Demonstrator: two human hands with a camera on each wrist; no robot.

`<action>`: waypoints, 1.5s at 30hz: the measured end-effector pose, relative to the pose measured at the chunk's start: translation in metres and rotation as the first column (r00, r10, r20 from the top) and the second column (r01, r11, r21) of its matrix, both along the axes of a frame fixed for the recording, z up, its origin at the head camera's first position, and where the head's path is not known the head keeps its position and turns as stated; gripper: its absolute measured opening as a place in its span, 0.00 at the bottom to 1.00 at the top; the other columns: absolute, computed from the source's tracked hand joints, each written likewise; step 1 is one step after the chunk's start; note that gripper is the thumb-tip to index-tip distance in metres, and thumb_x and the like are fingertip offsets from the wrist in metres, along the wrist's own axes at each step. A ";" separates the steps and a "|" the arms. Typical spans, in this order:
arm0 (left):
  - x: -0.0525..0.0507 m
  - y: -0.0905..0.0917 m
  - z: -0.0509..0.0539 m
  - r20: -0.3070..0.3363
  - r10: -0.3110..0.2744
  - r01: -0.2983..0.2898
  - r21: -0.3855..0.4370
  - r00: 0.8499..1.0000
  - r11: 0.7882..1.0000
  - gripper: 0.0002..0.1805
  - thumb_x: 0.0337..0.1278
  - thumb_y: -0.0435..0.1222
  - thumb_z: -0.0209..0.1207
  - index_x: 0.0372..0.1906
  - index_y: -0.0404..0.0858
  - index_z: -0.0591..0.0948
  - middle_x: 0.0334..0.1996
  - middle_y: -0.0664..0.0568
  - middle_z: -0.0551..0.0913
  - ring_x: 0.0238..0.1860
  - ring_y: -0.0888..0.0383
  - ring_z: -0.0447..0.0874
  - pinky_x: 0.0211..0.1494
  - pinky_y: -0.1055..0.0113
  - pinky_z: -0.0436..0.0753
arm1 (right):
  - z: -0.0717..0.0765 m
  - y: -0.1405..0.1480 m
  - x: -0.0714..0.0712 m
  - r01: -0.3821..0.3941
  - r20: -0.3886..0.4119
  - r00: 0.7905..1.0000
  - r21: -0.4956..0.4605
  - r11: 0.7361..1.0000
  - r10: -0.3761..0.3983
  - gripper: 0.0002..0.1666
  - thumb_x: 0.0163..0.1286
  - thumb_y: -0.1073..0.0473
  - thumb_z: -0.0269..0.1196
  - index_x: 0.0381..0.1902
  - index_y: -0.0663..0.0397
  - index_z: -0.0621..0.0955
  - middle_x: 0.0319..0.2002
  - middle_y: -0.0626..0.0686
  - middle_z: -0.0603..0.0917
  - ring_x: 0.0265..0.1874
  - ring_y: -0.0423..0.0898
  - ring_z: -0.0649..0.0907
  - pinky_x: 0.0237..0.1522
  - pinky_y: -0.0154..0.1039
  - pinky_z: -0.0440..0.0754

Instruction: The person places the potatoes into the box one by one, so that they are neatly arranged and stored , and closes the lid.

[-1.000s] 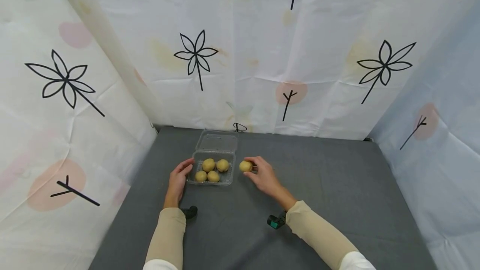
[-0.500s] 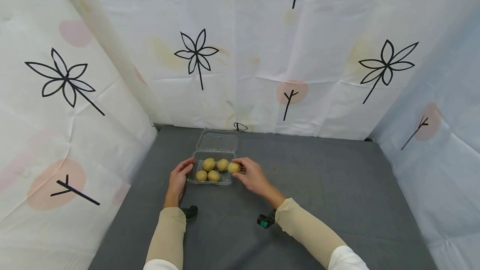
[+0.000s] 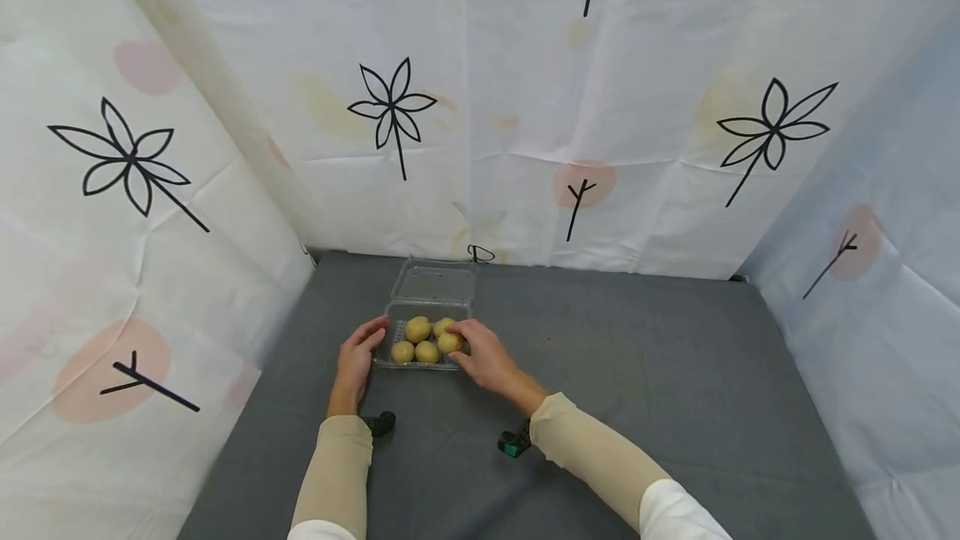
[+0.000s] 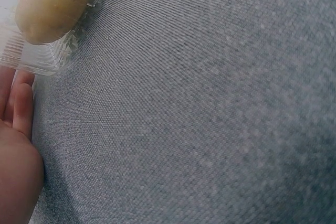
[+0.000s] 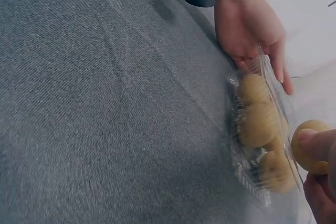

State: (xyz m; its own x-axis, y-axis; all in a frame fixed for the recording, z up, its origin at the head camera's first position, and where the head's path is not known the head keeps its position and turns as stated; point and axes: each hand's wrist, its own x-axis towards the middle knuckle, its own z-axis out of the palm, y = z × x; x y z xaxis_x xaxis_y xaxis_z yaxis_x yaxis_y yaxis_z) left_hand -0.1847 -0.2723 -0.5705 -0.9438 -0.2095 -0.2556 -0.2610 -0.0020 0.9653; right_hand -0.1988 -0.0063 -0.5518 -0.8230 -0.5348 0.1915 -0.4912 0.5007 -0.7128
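A clear plastic clamshell box [image 3: 397,361] stands on the table with its lid [image 3: 433,283] folded back. Inside lie several potatoes [image 3: 417,329], two of them toward the front edge. My right hand [image 3: 486,357] pinches another potato [image 3: 450,342] between thumb and fingers, over the right part of the box. In the right wrist view this held potato [image 5: 310,148] is above the rim, beside the others. My left hand [image 3: 357,363] rests against the left side of the box, its fingers extended along the wall, as the left wrist view also shows beneath a potato [image 4: 52,9].
Dark grey cloth covers the table [image 3: 637,373]. Behind it and on both sides hang pale printed curtains [image 3: 510,107]. A black device is strapped at each wrist, the right one [image 3: 513,442] bearing a green patch.
My right hand has carried its potato leftward, from beside the box to over its right part. The left hand and the box have stayed put.
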 end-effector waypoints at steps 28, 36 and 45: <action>-0.001 -0.001 -0.001 0.000 0.000 0.000 -0.015 1.000 1.000 0.22 0.77 0.35 0.54 0.70 0.36 0.75 0.72 0.40 0.73 0.73 0.53 0.67 0.77 0.58 0.65 | -0.022 -0.005 0.005 0.027 -0.219 0.975 0.015 1.000 -0.023 0.27 0.67 0.61 0.70 0.63 0.58 0.78 0.58 0.55 0.82 0.56 0.53 0.82 0.57 0.50 0.83; 0.000 0.001 0.001 -0.004 -0.003 0.003 -0.016 1.000 1.000 0.22 0.77 0.35 0.54 0.70 0.36 0.74 0.73 0.40 0.72 0.74 0.52 0.66 0.79 0.56 0.63 | -0.022 -0.004 0.005 0.027 -0.222 0.975 0.000 1.000 -0.026 0.28 0.68 0.60 0.70 0.64 0.60 0.78 0.59 0.57 0.82 0.58 0.53 0.81 0.60 0.50 0.81; 0.001 0.002 0.000 0.006 0.000 0.000 -0.013 1.000 1.000 0.23 0.77 0.36 0.53 0.71 0.36 0.74 0.73 0.40 0.72 0.73 0.52 0.65 0.80 0.54 0.62 | -0.023 -0.001 0.004 0.000 -0.200 0.980 -0.008 1.000 -0.001 0.26 0.69 0.61 0.69 0.63 0.59 0.78 0.60 0.55 0.82 0.60 0.52 0.81 0.63 0.51 0.79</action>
